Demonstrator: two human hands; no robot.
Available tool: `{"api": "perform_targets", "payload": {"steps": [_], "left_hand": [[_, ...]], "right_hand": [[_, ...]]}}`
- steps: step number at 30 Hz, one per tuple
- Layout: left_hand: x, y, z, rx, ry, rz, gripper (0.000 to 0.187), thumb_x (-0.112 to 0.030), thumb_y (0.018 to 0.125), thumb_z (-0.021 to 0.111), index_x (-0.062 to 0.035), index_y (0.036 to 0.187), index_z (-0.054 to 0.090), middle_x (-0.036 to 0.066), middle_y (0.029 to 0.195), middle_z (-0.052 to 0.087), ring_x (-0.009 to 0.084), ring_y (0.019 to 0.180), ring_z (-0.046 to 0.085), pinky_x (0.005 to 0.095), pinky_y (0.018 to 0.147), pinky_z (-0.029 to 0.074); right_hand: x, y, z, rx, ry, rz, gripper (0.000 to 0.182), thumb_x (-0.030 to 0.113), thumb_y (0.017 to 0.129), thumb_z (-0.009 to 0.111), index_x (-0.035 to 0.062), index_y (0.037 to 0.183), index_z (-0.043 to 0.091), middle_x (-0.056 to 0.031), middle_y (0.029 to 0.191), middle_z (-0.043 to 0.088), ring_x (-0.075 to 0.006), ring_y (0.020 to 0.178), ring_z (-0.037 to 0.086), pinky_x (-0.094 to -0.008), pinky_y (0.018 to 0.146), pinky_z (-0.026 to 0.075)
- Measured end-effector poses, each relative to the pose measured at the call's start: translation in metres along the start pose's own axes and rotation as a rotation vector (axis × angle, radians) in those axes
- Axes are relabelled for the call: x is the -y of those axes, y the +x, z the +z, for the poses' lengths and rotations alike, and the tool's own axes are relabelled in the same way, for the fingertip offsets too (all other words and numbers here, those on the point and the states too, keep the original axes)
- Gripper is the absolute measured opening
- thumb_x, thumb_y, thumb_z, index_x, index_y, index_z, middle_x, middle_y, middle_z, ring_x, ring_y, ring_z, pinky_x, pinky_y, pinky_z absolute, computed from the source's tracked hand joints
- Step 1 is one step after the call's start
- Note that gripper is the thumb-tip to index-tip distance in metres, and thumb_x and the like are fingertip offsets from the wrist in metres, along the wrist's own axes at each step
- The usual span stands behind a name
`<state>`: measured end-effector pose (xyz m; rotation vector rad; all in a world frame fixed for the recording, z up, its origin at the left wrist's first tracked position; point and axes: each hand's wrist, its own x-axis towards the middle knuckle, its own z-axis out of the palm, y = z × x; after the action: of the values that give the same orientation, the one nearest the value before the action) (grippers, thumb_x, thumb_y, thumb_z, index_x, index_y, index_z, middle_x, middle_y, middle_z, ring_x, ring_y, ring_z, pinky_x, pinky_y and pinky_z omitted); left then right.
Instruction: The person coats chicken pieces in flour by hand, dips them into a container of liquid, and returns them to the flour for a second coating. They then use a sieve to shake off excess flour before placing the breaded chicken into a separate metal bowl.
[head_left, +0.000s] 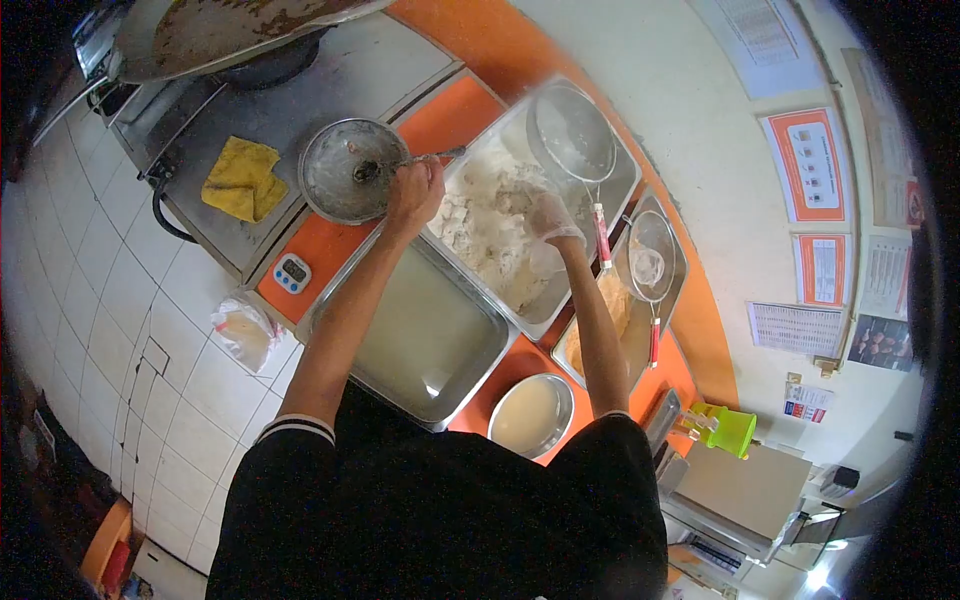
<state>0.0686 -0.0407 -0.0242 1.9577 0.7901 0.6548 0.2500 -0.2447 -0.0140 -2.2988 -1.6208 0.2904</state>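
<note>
My left hand [415,192] is closed round the handle of a utensil [440,156], whose dark head rests in a round metal bowl [335,178]. In a clear plastic glove, my right hand [548,216] is in the white flour [490,215] of a large metal tray [534,326]; its fingers are blurred and partly hidden. Beside it lies a big round strainer [572,132] with a red handle. A second tray [440,412], nearer my body, holds cloudy liquid.
A smaller strainer [652,255] lies over a tray of orange-brown food [612,300]. A bowl of pale liquid [530,415] sits near my right arm. At left are a timer [292,273], a yellow cloth [244,180] and a large pan [215,35].
</note>
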Motion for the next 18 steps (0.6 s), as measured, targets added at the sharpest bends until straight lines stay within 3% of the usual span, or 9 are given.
{"api": "perform_targets", "payload": {"steps": [3,6,9,12,15,16,18], "left_hand": [[0.009,0.002,0.005,0.005,0.018,0.046,0.05,-0.029,0.092,0.039,0.0067,0.064,0.06,0.031,0.065,0.057,0.0457,0.066,0.059,0.0495,0.064,0.048],[0.005,0.002,0.003,0.036,0.053,-0.024,0.051,-0.03,0.092,0.039,0.0064,0.064,0.06,0.031,0.065,0.057,0.0454,0.066,0.059,0.0497,0.065,0.049],[-0.001,0.0,-0.001,-0.006,0.044,-0.008,0.05,-0.03,0.092,0.039,0.0061,0.064,0.061,0.03,0.065,0.057,0.0452,0.065,0.059,0.0497,0.064,0.049],[-0.002,0.001,-0.001,0.043,0.101,-0.045,0.049,-0.03,0.091,0.039,0.0055,0.065,0.062,0.03,0.065,0.057,0.0453,0.066,0.059,0.0498,0.065,0.049],[-0.007,0.0,-0.005,0.04,0.04,-0.02,0.049,-0.029,0.091,0.039,0.0059,0.066,0.062,0.03,0.065,0.057,0.0451,0.066,0.06,0.0498,0.064,0.049],[-0.006,0.0,-0.003,0.038,0.058,-0.018,0.049,-0.029,0.091,0.039,0.0058,0.065,0.061,0.03,0.065,0.057,0.0451,0.066,0.06,0.0498,0.064,0.049],[0.005,0.002,0.004,0.029,0.096,-0.018,0.049,-0.029,0.091,0.039,0.0056,0.065,0.061,0.03,0.064,0.057,0.045,0.065,0.06,0.0499,0.064,0.049]], "right_hand": [[-0.006,-0.001,0.013,-0.006,-0.016,-0.048,0.036,0.018,0.083,0.049,0.0087,0.118,0.055,-0.0157,0.106,0.062,-0.0302,0.09,0.061,-0.0365,0.077,0.048],[0.027,0.004,-0.01,0.282,-0.449,0.095,0.034,0.029,0.083,0.053,0.0094,0.109,0.06,-0.0154,0.095,0.064,-0.0309,0.089,0.06,-0.0376,0.08,0.046],[0.056,0.016,-0.03,0.429,-0.485,0.25,0.033,0.025,0.085,0.048,0.0119,0.114,0.057,-0.0141,0.105,0.063,-0.03,0.091,0.061,-0.0385,0.08,0.047],[0.016,0.025,0.005,0.406,-0.519,0.374,0.034,0.035,0.087,0.047,0.0144,0.112,0.058,-0.0132,0.102,0.064,-0.0294,0.091,0.062,-0.0397,0.081,0.046],[-0.008,0.022,0.073,-0.128,-0.62,-0.028,0.04,0.04,0.083,0.051,0.0153,0.114,0.057,-0.0153,0.101,0.064,-0.0296,0.092,0.061,-0.0406,0.084,0.044],[-0.005,0.019,0.11,-0.086,-0.465,0.047,0.047,0.043,0.081,0.053,0.0107,0.115,0.056,-0.0148,0.109,0.06,-0.0283,0.095,0.06,-0.0388,0.084,0.045],[0.012,0.013,0.166,0.072,-0.326,0.168,0.053,0.041,0.077,0.058,0.0112,0.12,0.053,-0.0151,0.114,0.058,-0.0275,0.096,0.059,-0.0386,0.088,0.043]]}}
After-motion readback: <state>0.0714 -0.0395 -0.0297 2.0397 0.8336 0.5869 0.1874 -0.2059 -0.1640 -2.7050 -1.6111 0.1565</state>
